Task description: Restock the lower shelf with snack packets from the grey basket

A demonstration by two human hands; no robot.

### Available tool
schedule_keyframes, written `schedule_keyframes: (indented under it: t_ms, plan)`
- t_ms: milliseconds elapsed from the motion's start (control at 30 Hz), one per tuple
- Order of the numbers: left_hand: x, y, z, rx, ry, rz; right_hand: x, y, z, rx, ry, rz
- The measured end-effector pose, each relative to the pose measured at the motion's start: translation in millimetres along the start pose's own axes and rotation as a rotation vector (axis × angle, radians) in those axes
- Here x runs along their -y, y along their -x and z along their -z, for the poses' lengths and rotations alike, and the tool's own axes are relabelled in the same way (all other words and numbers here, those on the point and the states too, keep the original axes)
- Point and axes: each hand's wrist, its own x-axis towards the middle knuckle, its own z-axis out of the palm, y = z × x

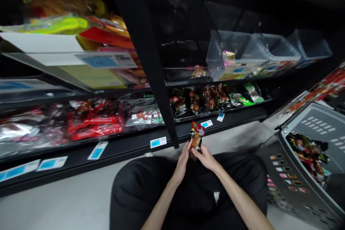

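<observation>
Between my two hands, above my lap, is a small shiny snack packet (197,137) with a red top and a brown item showing through its clear part. My left hand (184,158) grips its left side with the fingers laid along it. From the right, my right hand (207,157) pinches the lower part, thumb in front. Just beyond the packet runs the bottom shelf, where similar dark packets (194,102) lie in a row.
A grey plastic basket (280,165) holding several packets stands at my right. Clear bins (237,50) sit on the shelf above. A black upright post (145,50) divides the shelves. Red packs (94,125) lie at left. Price tags (158,142) line the shelf edge.
</observation>
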Motion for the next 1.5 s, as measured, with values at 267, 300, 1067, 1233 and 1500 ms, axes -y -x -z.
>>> schedule_keyframes:
  t_ms: [267,300,1067,1233,1500]
  plan:
    - [-11.8,-3.4,-5.4,-0.041,-0.008,0.011,5.7,14.0,7.2,-0.333,0.02,-0.112]
    - [-13.1,-3.3,-5.6,-0.048,0.008,0.021,11.6,12.1,16.5,-0.413,0.033,-0.103]
    - [-25.8,-3.6,-3.8,-0.039,-0.089,0.025,79.3,-196.5,135.3,-0.616,0.823,0.081]
    - [-12.0,-4.6,0.1,-0.026,-0.133,0.06,72.8,-196.9,133.2,-0.435,0.879,-0.009]
    - [-1.5,-7.3,7.2,0.013,-0.219,0.126,71.6,-134.8,124.4,-0.556,0.636,0.141]
